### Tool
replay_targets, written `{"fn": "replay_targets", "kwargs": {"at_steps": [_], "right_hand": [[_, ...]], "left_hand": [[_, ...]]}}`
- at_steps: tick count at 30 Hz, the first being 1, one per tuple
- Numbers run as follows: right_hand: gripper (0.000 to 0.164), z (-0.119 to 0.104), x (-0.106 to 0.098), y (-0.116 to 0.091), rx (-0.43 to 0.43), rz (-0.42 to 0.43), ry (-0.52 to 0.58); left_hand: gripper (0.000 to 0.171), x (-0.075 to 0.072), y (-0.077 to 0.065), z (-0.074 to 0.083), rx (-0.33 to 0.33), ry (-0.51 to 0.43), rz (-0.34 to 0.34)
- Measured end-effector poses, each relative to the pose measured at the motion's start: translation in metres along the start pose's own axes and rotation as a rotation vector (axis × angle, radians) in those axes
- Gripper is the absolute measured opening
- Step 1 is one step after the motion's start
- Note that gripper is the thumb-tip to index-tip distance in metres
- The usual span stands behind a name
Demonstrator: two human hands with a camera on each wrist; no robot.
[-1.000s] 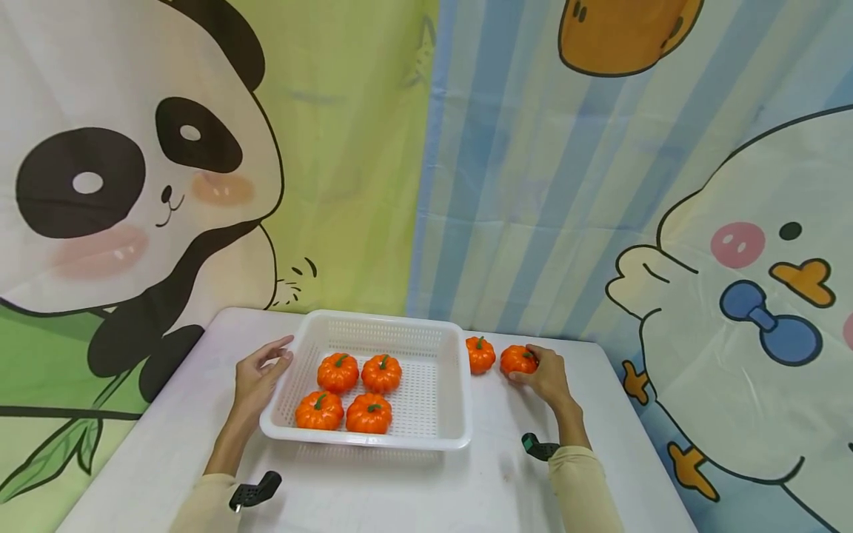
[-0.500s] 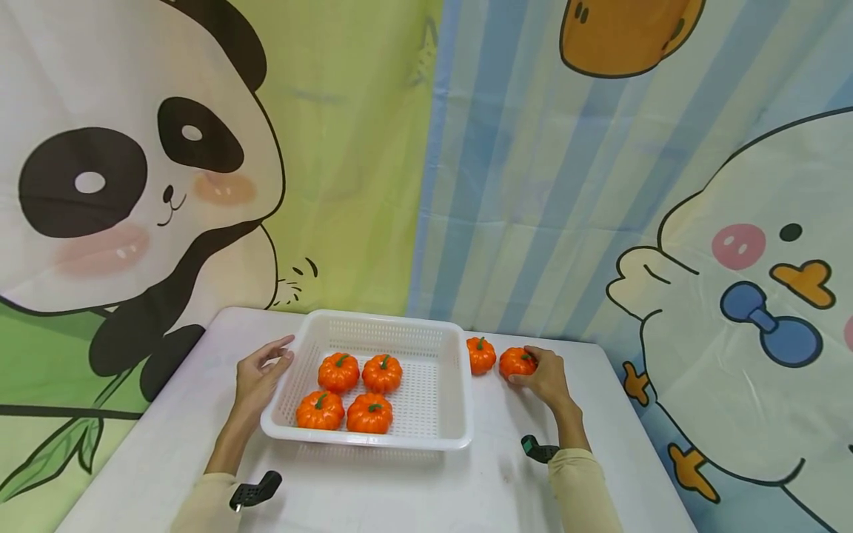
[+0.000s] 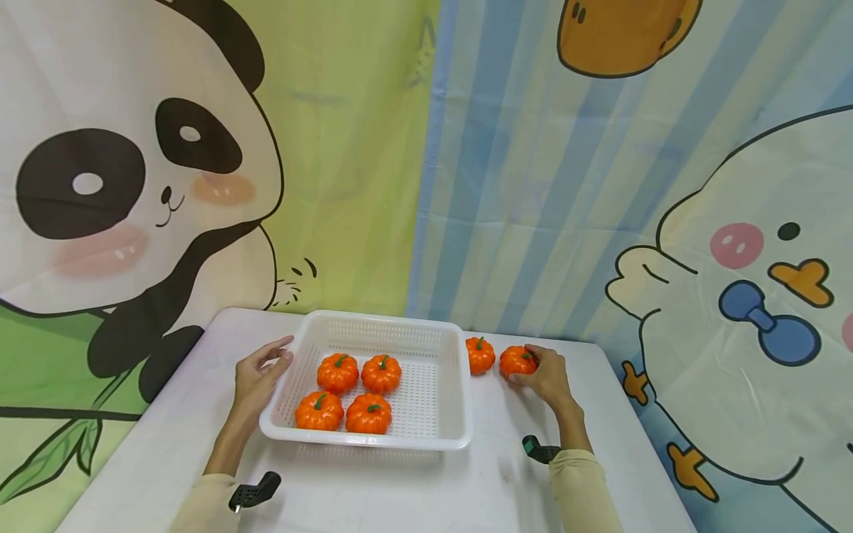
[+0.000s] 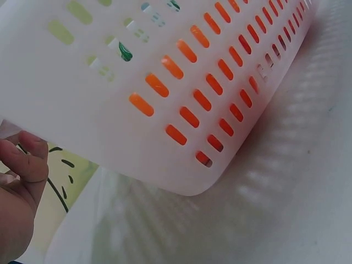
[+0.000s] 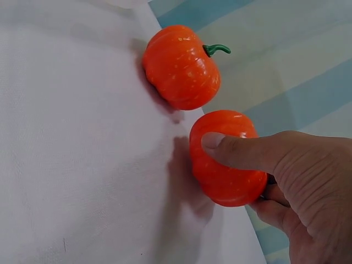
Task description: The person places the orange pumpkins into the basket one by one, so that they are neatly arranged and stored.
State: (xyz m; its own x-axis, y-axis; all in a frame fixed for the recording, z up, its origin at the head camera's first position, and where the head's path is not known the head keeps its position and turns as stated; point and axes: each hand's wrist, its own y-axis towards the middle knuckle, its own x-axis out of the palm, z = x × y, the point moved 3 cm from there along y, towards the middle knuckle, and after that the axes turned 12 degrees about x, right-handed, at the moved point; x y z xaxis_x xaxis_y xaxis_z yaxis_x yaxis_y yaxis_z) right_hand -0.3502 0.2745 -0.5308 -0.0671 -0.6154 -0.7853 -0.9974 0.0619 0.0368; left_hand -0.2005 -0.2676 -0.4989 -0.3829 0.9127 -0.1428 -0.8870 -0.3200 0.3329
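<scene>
Between the thumb and fingers of my right hand (image 3: 549, 377) is a small orange toy pumpkin (image 5: 228, 176), on the table to the right of the basket. The thumb (image 5: 236, 151) presses on its side in the right wrist view. A second toy pumpkin (image 5: 181, 69) with a green stem sits close by, against the basket's right side in the head view. The white perforated plastic basket (image 3: 453, 385) holds several similar pumpkins (image 3: 369, 413) in its left part. My left hand (image 3: 256, 377) is at the basket's left rim, its fingers loosely bent; whether they touch it is unclear.
The white table (image 3: 480, 488) extends in front of the basket and to both sides. Behind it hang printed curtains (image 3: 373, 185) with a panda and a chick. Small black devices (image 3: 256, 490) are strapped at both wrists.
</scene>
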Motion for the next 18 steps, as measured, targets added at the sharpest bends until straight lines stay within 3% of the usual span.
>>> {"fn": "replay_targets", "kwargs": {"at_steps": [18], "right_hand": [[0.078, -0.0054, -0.0085, -0.0008, -0.001, -0.003, 0.011]], "left_hand": [[0.045, 0.0001, 0.0009, -0.0036, -0.016, -0.020, 0.003]]}}
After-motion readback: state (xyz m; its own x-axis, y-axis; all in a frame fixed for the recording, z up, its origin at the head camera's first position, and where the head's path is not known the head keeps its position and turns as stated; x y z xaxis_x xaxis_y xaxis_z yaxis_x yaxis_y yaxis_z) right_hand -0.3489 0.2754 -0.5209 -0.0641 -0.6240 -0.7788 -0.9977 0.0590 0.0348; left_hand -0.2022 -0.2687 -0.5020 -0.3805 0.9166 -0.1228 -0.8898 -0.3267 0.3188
